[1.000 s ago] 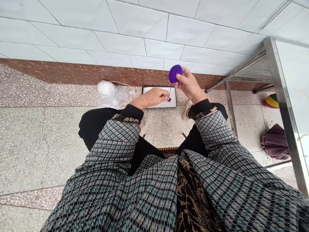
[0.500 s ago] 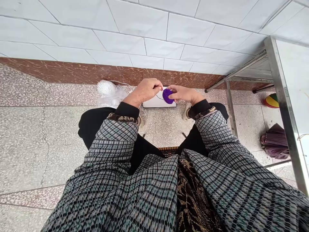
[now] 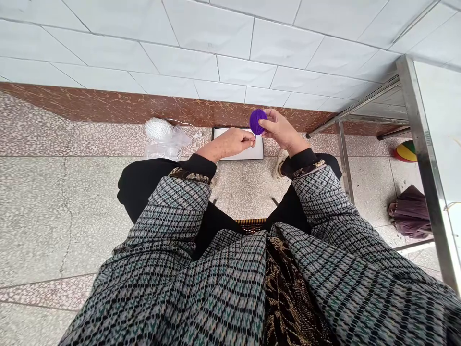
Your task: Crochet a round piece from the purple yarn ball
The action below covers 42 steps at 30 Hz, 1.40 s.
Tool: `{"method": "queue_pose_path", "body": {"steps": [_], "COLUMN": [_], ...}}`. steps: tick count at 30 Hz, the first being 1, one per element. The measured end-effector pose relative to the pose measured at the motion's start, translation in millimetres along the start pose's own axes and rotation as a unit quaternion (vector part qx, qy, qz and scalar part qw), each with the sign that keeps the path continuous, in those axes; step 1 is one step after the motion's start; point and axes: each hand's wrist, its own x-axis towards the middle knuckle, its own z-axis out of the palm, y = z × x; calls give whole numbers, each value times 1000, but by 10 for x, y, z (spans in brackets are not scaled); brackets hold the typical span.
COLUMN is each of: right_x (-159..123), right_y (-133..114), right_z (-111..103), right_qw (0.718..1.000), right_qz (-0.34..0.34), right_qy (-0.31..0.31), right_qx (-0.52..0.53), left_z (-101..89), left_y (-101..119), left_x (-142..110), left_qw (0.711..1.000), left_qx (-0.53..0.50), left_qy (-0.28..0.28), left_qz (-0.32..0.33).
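Note:
My right hand (image 3: 283, 129) grips a ball of purple yarn (image 3: 258, 121), thumb across its near side and fingers behind. A short strand of purple yarn (image 3: 255, 138) runs down from the ball to my left hand (image 3: 236, 142), whose fingertips are pinched together on it. Both hands are above a white tray with a dark rim (image 3: 234, 157) on the floor. My left hand and forearm cover much of its middle and left part.
White yarn (image 3: 159, 130) lies beside clear plastic wrapping (image 3: 173, 144) left of the tray. A tiled wall (image 3: 230, 72) rises just beyond. To the right stand a metal-framed table (image 3: 425, 144), a colourful ball (image 3: 406, 151) and a folded dark purple cloth-like thing (image 3: 410, 211).
The purple ball dipped to the tray beside my left hand, then rose again in my right hand. My left hand lifted left, then came back down to the right, still pinching the strand.

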Motion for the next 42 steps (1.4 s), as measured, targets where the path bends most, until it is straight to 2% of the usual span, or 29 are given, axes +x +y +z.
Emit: {"method": "queue_pose_path", "body": {"steps": [3,6,9,11,17,19,24,27,30,34,36,38,42], "right_x": [36,16,-42,-80,-128,-106,-26,-35,-60,-51,-32,-7,48], "right_y": [67,75,18,-30,-115,-99,-9,10,30,87,103,107,118], "right_z": [48,85,107,106,51,53,79,26,-64,-126,-121,-104,-82], "right_qw": [998,997,996,995,992,993,994,986,973,953,958,973,993], "right_qz": [15,31,64,74,47,39,50,46,10,-42,-62,-74,-71], "right_qy": [20,-5,-50,-70,-115,-114,-62,-143,-232,-288,-253,-181,-52], "right_qx": [-50,-67,-39,-10,19,9,-73,-78,-12,89,116,120,74], "left_z": [-18,-46,-69,-81,-106,-102,-119,-190,-262,-237,-169,-88,27], "left_y": [15,31,46,48,29,28,21,-18,-68,-82,-60,-28,19], "left_x": [-19,-31,-35,-38,-56,-58,-62,-67,-54,-1,25,41,39], "left_qw": [1000,1000,999,999,999,999,999,996,991,985,986,990,999], "left_qx": [-5,-4,-4,-7,-11,-12,3,24,26,4,-11,-17,-9], "left_qy": [-11,16,46,45,48,47,50,91,134,166,156,128,29], "left_qz": [4,-7,-13,-18,-16,-13,-9,-3,-10,-42,-56,-59,-19]}}
